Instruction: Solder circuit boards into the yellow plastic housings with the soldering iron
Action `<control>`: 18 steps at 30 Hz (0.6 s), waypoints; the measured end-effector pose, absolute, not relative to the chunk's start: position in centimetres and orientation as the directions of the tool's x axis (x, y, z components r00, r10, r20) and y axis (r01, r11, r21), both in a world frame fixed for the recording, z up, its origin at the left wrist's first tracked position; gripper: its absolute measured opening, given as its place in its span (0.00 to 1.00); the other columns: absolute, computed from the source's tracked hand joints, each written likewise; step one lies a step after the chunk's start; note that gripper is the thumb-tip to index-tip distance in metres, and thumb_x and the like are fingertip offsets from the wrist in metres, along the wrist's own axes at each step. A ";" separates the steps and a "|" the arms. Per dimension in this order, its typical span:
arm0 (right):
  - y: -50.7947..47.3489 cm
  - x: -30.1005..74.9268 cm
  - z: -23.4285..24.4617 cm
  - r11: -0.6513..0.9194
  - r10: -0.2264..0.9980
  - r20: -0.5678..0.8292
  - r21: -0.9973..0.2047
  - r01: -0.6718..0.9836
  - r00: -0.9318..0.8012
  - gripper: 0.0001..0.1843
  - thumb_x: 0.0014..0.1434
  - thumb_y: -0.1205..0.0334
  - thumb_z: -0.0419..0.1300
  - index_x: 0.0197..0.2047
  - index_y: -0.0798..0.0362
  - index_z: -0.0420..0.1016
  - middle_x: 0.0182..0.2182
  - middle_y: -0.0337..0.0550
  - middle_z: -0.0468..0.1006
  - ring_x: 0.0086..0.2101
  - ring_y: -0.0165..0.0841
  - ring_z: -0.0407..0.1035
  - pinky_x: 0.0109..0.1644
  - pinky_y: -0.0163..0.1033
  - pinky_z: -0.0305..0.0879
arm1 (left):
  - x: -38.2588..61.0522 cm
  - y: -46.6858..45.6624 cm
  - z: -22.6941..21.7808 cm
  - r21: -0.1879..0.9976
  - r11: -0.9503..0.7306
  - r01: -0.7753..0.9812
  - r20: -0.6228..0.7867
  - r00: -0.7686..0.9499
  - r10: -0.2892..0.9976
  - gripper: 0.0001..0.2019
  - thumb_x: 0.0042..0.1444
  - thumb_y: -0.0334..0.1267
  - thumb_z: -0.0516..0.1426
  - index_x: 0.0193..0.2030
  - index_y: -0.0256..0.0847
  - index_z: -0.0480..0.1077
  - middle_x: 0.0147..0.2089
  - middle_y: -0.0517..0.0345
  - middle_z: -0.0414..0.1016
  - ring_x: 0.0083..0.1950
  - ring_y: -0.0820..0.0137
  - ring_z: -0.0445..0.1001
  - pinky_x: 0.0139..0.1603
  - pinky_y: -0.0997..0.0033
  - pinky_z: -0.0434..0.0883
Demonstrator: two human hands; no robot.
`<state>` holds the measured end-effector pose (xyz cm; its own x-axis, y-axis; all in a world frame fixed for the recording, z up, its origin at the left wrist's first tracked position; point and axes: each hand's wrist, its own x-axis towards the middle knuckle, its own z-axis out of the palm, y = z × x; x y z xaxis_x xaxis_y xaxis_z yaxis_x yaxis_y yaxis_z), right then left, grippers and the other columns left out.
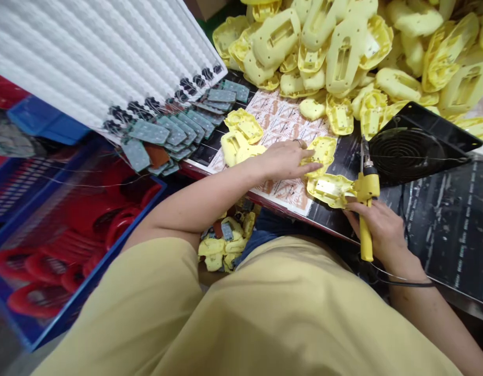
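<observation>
My left hand (290,159) is stretched over the work surface with its fingers apart, their tips on the near edge of a yellow plastic shell half (323,151). In my right hand (380,227) is a yellow soldering gun (367,190), its metal tip pointing away from me. A second yellow shell half (331,189), inner side up, lies between the hands, and the right fingertips are close to its right end. Whether they touch it, I cannot tell. Further yellow shells (243,128) lie left of my left hand, partly hidden by the forearm.
Yellow shells (343,52) are heaped at the back. A black fan (410,141) stands right of the soldering gun. Green circuit boards (179,130) with wires lie beside a white ridged sheet (108,52). At the left, a blue crate (79,308) holds red parts.
</observation>
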<state>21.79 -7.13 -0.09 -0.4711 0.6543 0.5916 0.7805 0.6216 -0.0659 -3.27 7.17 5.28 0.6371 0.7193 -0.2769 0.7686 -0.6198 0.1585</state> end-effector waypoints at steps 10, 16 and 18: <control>-11.6 24.3 0.3 0.650 0.712 0.549 -0.281 0.706 -0.438 0.17 0.61 0.72 0.70 0.50 0.48 0.75 0.42 0.40 0.85 0.39 0.33 0.82 0.46 0.37 0.79 | -2.1 8.4 3.1 0.022 -0.810 0.586 0.015 0.810 0.586 0.16 0.69 0.42 0.56 0.52 0.35 0.80 0.70 0.42 0.71 0.75 0.48 0.62 0.73 0.47 0.61; -11.0 23.5 -0.4 0.677 0.702 0.555 -0.327 0.659 -0.446 0.19 0.61 0.73 0.69 0.52 0.47 0.76 0.43 0.39 0.86 0.39 0.33 0.82 0.46 0.37 0.80 | 1.1 4.8 3.2 0.039 -0.691 0.722 0.023 0.691 0.723 0.24 0.73 0.51 0.52 0.56 0.35 0.81 0.63 0.34 0.77 0.66 0.45 0.73 0.62 0.46 0.70; -10.1 23.1 -0.5 0.699 0.677 0.571 -0.301 0.648 -0.465 0.19 0.61 0.73 0.70 0.52 0.48 0.75 0.45 0.41 0.86 0.42 0.34 0.82 0.47 0.38 0.80 | 0.8 3.7 3.2 0.065 -0.694 0.717 0.055 0.692 0.720 0.24 0.73 0.52 0.51 0.56 0.37 0.81 0.64 0.35 0.76 0.64 0.46 0.75 0.61 0.46 0.71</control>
<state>23.11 -10.07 -0.49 -0.4649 0.6768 0.5709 0.6483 0.6993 -0.3012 0.77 3.66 3.19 0.6921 0.7197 0.0551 0.7168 -0.6942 0.0653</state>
